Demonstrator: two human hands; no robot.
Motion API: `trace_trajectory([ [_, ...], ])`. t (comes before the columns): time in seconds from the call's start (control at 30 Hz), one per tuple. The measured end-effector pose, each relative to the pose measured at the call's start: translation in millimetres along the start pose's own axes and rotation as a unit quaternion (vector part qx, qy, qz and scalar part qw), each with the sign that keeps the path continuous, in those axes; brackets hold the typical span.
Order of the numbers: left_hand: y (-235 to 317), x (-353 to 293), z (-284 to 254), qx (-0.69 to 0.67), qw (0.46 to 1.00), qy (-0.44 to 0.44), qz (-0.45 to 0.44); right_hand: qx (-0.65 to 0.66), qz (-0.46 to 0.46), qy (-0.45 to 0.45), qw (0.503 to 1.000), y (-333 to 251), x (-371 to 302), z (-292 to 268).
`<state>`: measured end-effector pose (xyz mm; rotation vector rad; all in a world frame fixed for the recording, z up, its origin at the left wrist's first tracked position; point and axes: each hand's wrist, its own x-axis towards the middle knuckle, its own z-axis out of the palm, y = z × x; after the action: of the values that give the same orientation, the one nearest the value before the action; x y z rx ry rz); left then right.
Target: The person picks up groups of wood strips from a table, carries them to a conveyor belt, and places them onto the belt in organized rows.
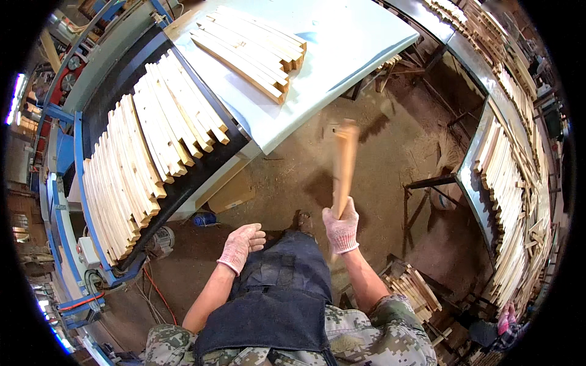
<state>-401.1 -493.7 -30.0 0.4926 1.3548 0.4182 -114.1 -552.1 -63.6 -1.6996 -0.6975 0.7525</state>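
A blurred wooden stick (345,155) is jutting from the right hand (342,227), which is gripping it firmly, on the near side of the pale table (348,52). The left hand (242,245) is hovering there too, half open, holding nothing. More sticks (247,55) are lying on the table and the black belt (204,166) left of it.

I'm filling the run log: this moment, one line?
Right hand: holds blurred wooden strip; left hand: apparently empty; black machine bed: wooden slats

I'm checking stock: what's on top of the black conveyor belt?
Pale wooden strips lie side by side on the black conveyor belt, bare belt showing beyond their ends. The surface beneath them is hidden.
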Motion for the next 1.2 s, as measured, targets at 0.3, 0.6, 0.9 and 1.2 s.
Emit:
trace_trajectory([
  [0.3,34.7,-14.4,3.8,-0.013,0.991,0.026,0.131,-0.366,0.054,-0.311,0.875,-6.6,-1.4,47.2],
  [0.6,113.2,-73.2,-2.8,-0.074,0.913,-0.004,0.401,-0.268,-0.146,-0.369,0.878,-45.1,-16.6,38.1],
  [0.9,129.6,-105.8,-21.8,-0.077,0.916,-0.060,0.388,-0.179,-0.106,-0.424,0.882,-62.6,-23.4,59.1],
  [1.2,139.5,-109.4,-50.0,-0.025,0.917,-0.043,0.396,-0.155,-0.073,-0.449,0.877,-80.7,-28.7,84.6],
])
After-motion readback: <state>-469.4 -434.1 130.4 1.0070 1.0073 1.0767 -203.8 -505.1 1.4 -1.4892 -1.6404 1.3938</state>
